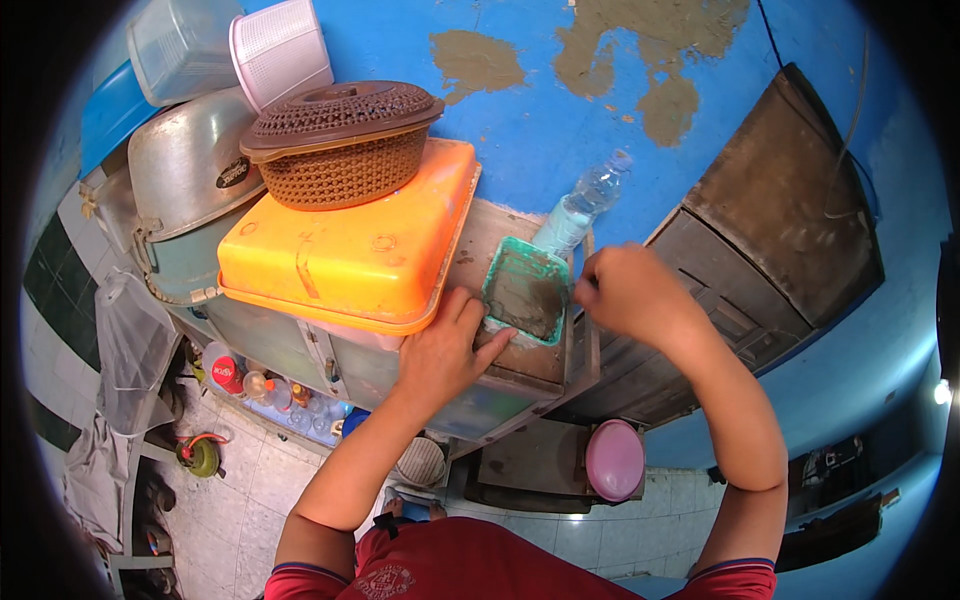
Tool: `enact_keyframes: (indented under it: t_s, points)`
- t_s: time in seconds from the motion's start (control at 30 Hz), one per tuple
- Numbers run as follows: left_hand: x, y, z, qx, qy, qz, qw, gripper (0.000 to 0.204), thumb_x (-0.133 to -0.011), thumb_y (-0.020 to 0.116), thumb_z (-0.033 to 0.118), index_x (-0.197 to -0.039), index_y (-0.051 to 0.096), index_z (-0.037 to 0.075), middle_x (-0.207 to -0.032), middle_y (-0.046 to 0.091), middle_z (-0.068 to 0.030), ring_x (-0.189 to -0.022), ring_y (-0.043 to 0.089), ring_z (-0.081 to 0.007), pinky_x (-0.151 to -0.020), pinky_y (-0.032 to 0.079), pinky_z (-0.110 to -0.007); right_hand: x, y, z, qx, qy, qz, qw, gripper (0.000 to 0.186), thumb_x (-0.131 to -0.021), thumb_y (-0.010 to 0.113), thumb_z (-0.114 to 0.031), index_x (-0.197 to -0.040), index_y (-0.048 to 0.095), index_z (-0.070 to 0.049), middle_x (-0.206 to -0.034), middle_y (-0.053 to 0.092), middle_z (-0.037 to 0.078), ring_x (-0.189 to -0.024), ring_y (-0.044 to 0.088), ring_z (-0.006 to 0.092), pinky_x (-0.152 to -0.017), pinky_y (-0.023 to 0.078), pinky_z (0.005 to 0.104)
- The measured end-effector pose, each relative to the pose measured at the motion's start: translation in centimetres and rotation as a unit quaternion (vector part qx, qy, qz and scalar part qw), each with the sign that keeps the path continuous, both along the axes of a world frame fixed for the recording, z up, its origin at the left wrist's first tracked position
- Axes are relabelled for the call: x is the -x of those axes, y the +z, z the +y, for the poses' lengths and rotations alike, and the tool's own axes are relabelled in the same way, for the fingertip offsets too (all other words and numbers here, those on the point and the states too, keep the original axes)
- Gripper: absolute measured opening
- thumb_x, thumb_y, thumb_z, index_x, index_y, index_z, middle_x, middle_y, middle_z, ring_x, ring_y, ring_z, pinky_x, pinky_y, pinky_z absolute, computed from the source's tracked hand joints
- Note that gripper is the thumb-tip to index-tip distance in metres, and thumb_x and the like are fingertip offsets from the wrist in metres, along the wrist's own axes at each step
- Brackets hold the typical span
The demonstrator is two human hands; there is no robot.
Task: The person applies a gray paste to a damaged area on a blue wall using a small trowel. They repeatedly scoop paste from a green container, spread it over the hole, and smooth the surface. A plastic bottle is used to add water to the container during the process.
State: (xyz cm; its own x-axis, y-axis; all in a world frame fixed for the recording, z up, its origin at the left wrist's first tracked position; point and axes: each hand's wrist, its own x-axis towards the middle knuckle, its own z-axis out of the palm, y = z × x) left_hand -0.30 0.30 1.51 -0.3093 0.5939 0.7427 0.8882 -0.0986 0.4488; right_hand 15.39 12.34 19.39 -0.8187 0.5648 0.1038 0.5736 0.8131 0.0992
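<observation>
The blue wall (370, 45), patched with grey in the upper middle, backs everything. A brown wooden unit (790, 190) fills the right side; a cabinet (480, 412) occupies the centre. On its top, left of centre, an upturned orange tub (350, 255) crowds the left hand and bears a lidded brown basket (345, 170). A metal pot (195, 155) stands at upper left, below a pale basket (282, 55). The left hand (445, 340), mid-frame, has thumb and fingers apart, the thumb at the container's near left corner. The right hand (630, 295), right of centre, is curled narrow beside its right rim; whether it grips anything I cannot tell. The green container (525, 290), grey material inside, sits between them, with a clear bottle (590, 200) just behind. Writing shows on the pot's dark oval sticker (233, 173) and on a red jar label (227, 374) at lower left.
</observation>
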Motion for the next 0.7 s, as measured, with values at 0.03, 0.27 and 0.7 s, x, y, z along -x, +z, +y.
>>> enact_keyframes:
  t_s: [0.03,0.27,0.7]
  points:
    - [0.0,0.0,0.0,-0.003,-0.003,-0.002,1.000,0.038,-0.088,0.080,0.038,-0.092,0.062,0.005,-0.097,0.058,-0.0084,-0.080,0.066,-0.0313,-0.067,0.054,-0.043,0.0,0.3,0.6,0.014,-0.004,0.016,1.000,0.021,-0.088,0.067,-0.018,-0.083,0.075,0.001,-0.079,0.070,0.024,-0.076,0.068,0.0427,-0.074,0.055,0.0505]
    - [0.1,-0.4,0.2,-0.014,0.000,-0.002,1.000,0.035,-0.087,0.081,0.035,-0.092,0.064,0.005,-0.097,0.058,-0.0091,-0.081,0.066,-0.0321,-0.069,0.053,-0.044,2.3,0.2,3.7,-0.035,0.025,0.009,0.999,0.019,-0.088,0.071,-0.020,-0.090,0.075,-0.001,-0.081,0.071,0.022,-0.080,0.069,0.0407,-0.073,0.055,0.0494]
    - [0.3,-0.4,0.1,-0.018,-0.002,0.003,1.000,0.034,-0.086,0.082,0.033,-0.095,0.065,0.005,-0.107,0.062,-0.0089,-0.089,0.067,-0.0323,-0.074,0.055,-0.043,3.3,-0.8,2.2,-0.147,0.224,-0.129,0.955,0.017,-0.088,0.074,-0.022,-0.093,0.075,-0.005,-0.091,0.068,0.009,-0.085,0.071,0.0319,-0.074,0.057,0.0457]
